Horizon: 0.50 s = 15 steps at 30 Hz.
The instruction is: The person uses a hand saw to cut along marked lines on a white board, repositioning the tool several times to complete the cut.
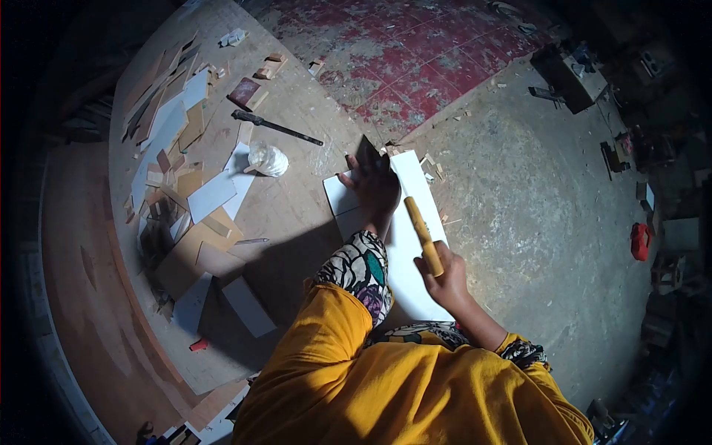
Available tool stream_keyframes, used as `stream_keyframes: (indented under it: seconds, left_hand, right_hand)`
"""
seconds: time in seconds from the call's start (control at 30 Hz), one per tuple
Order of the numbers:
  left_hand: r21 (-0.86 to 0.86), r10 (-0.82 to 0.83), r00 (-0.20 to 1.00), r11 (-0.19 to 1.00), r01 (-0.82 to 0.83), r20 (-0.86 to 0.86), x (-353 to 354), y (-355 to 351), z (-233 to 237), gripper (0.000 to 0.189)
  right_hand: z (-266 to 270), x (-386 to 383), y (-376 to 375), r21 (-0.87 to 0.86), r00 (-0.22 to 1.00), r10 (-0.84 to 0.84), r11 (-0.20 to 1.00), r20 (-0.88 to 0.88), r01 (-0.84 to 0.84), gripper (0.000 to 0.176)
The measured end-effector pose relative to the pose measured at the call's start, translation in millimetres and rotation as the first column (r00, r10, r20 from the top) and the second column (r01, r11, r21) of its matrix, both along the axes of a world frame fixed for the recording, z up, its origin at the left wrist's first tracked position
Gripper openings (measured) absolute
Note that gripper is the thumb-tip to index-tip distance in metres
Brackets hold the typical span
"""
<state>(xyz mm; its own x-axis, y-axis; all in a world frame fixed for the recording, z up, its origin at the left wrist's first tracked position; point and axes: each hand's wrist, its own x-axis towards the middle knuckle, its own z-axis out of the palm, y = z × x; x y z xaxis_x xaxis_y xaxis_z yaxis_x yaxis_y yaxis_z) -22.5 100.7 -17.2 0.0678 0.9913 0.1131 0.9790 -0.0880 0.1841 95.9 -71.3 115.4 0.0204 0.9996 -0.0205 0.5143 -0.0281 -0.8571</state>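
Observation:
A white board (pixel 415 259) lies in front of my body, its long side running away from me. My left hand (pixel 373 185) rests at the far end of the board with its fingers spread. Just beyond those fingers a dark pointed piece (pixel 366 150) shows, partly hidden by the hand. My right hand (pixel 448 280) is closed around the near end of a yellow-brown stick-like tool (pixel 423 236), which slants over the board's right side.
Wood and white board offcuts (pixel 213 194) are piled at the left. Near them stand a white jar (pixel 268 159) and a dark long-handled tool (pixel 277 127). A red object (pixel 640 242) and a dark box (pixel 569 80) are at the right.

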Motion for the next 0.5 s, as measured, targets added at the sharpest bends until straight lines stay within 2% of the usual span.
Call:
stream_keyframes:
  seconds: [0.1,0.17,0.2,0.3,0.37,0.4,0.47,0.5]
  left_hand:
    - [-0.01,0.008,1.0,1.0,-0.007,0.018,1,-2,10,0.045]
    - [0.01,-0.006,1.0,1.0,0.005,0.029,1,-2,12,0.042]
    - [0.08,-0.011,0.999,0.997,0.006,0.053,1,-2,10,0.04]
    - [0.065,-0.007,0.999,0.998,0.004,0.043,1,1,8,0.041]
    - [0.058,-0.006,0.998,0.998,0.002,0.065,-1,0,9,0.042]
    - [0.055,-0.011,0.997,0.998,0.007,0.082,-1,0,9,0.043]
    - [0.094,0.012,0.988,0.995,-0.027,0.154,-1,-1,7,0.043]
    - [0.132,0.029,0.975,0.989,-0.059,0.22,-1,-1,5,0.043]
  right_hand:
    - [-9,9,2,-0.122,0.986,-0.105,0.989,-0.132,0.089,0.012]
    - [-4,12,6,-0.218,0.916,-0.169,0.972,-0.363,0.093,0.012]
    - [0,13,8,-0.221,0.919,-0.166,0.971,-0.358,0.089,0.012]
    - [1,16,13,-0.189,0.929,-0.121,0.98,-0.35,0.056,0.018]
    - [-11,18,15,0.101,0.987,-0.06,0.992,-0.147,0.076,0.022]
    - [-8,15,17,0.099,0.988,-0.057,0.993,-0.142,0.071,0.022]
    - [1,7,22,0.101,0.923,-0.111,0.982,-0.369,0.158,0.035]
    - [2,11,24,0.099,0.925,-0.108,0.983,-0.365,0.154,0.035]
